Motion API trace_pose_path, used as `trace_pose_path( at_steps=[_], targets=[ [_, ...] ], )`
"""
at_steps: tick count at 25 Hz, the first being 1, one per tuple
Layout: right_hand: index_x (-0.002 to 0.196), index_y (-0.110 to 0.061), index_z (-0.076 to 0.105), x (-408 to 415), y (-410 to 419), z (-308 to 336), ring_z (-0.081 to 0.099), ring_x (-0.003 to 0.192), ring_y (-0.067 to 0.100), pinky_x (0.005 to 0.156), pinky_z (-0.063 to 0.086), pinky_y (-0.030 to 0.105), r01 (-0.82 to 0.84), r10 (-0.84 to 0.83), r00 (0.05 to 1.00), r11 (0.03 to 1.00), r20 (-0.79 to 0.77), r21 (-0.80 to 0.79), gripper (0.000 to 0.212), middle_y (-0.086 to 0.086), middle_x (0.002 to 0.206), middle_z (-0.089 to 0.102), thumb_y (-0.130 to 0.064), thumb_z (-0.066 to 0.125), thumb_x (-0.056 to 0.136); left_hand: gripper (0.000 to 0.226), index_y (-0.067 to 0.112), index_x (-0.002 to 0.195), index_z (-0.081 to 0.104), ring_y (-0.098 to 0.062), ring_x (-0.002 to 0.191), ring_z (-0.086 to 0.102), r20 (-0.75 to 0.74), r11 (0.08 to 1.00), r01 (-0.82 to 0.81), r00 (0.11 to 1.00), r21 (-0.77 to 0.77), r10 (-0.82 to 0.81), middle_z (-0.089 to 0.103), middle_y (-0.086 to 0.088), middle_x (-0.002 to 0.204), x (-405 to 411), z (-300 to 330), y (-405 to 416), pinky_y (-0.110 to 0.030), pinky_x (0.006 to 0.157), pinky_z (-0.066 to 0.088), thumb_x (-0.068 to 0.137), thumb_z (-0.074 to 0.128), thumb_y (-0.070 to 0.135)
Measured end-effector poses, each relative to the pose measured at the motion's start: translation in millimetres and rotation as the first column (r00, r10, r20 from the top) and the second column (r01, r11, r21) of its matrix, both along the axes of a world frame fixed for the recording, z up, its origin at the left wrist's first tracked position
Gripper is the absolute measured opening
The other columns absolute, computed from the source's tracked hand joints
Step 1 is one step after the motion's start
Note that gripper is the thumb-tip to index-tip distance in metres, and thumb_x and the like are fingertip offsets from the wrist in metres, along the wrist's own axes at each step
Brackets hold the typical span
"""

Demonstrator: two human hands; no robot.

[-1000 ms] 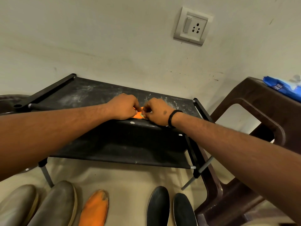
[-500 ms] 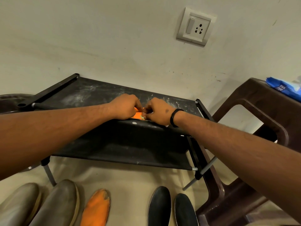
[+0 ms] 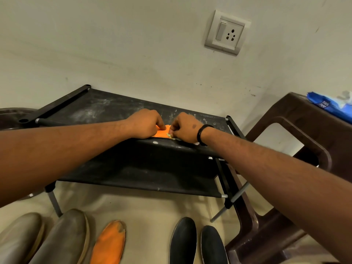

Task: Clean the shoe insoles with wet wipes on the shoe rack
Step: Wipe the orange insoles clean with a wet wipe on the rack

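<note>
Head view shows both hands meeting at the front edge of the rack's top shelf, with an orange insole lying flat between them. The left hand has its fingers curled down onto the insole's left part, pinning it to the shelf; the right hand is curled around a small pale wipe, pressed to the insole's right end. Only a short stretch of orange shows between the knuckles, so its long axis can only be judged: it seems to run left to right along the shelf edge, across the person's line of sight, not away from them. That matters for the next stroke, which likely has to travel sideways along that axis, with the left hand as the anchor and the right as the mover (the right is the one already on the wipe). Both hands sit about equally close to the insole, touching it. A second orange insole lies on the floor below, between grey shoes and dark insoles, well apart from the hands. A blue wipe pack rests on the brown stool to the right, nearer the right arm.
</note>
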State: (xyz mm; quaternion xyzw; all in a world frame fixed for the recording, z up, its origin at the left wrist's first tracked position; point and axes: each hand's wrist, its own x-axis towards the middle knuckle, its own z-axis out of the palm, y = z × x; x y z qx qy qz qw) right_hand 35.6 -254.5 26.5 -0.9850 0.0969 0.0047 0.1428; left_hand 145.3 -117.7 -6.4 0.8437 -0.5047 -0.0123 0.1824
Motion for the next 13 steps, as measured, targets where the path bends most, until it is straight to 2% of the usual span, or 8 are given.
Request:
trace_pose_path(
  at_steps=[2,5,7,9,11,13],
  targets=[
    [0.093,-0.001,0.073,3,6,-2,0.067,0.086,0.024,0.083,0.057,0.039,0.024,-0.024,1.000,0.997,0.006,-0.071,0.016,0.013,0.092,0.073,-0.011,0.062,0.090,0.048,0.023,0.117,0.074,-0.016,0.112,0.064,0.000,1.000,-0.003,1.000,0.005,0.003,0.068,0.005,0.128,2,-2,-1,-0.035,0.097,0.051,0.084,0.053,-0.003],
    [0.080,0.000,0.067,4,25,-4,0.063,0.071,0.025,0.065,0.054,0.036,-0.044,0.045,0.998,0.999,0.036,-0.015,0.014,0.012,0.077,0.068,-0.011,0.063,0.087,0.045,0.026,0.110,0.076,-0.015,0.098,0.068,-0.008,1.000,0.003,1.000,-0.010,-0.003,0.072,0.005,0.119,4,-3,1,-0.038,0.086,0.056,0.081,0.055,-0.001],
    [0.083,-0.001,0.069,4,20,-3,0.064,0.072,0.021,0.068,0.053,0.034,-0.066,0.066,0.998,0.998,0.023,0.010,0.011,0.008,0.078,0.069,-0.010,0.064,0.087,0.046,0.027,0.109,0.077,-0.016,0.097,0.068,-0.014,1.000,-0.002,1.000,-0.016,0.001,0.072,0.005,0.118,3,-2,3,-0.041,0.086,0.056,0.080,0.054,-0.001],
    [0.090,-0.002,0.071,4,6,0,0.065,0.079,0.020,0.077,0.054,0.033,-0.028,0.027,1.000,0.998,-0.010,-0.054,0.012,0.006,0.084,0.070,-0.011,0.063,0.090,0.047,0.027,0.113,0.076,-0.017,0.103,0.066,-0.010,1.000,-0.011,1.000,-0.013,0.011,0.070,0.004,0.124,2,-2,1,-0.039,0.092,0.054,0.082,0.053,-0.001],
    [0.097,-0.002,0.071,4,-2,-1,0.066,0.088,0.025,0.086,0.056,0.041,0.039,-0.042,0.999,0.991,-0.020,-0.131,0.016,0.011,0.094,0.071,-0.012,0.060,0.091,0.049,0.025,0.116,0.075,-0.019,0.110,0.064,-0.003,1.000,-0.020,1.000,-0.004,0.020,0.067,0.003,0.129,1,-2,0,-0.038,0.096,0.051,0.082,0.052,-0.003],
    [0.096,-0.002,0.071,5,6,-3,0.067,0.086,0.028,0.082,0.057,0.042,0.030,-0.029,1.000,0.990,0.007,-0.136,0.017,0.014,0.093,0.071,-0.012,0.059,0.090,0.048,0.024,0.115,0.075,-0.019,0.107,0.065,-0.006,1.000,-0.012,1.000,-0.002,0.012,0.068,0.002,0.126,2,-2,-1,-0.039,0.095,0.053,0.081,0.053,-0.002]
  ],
)
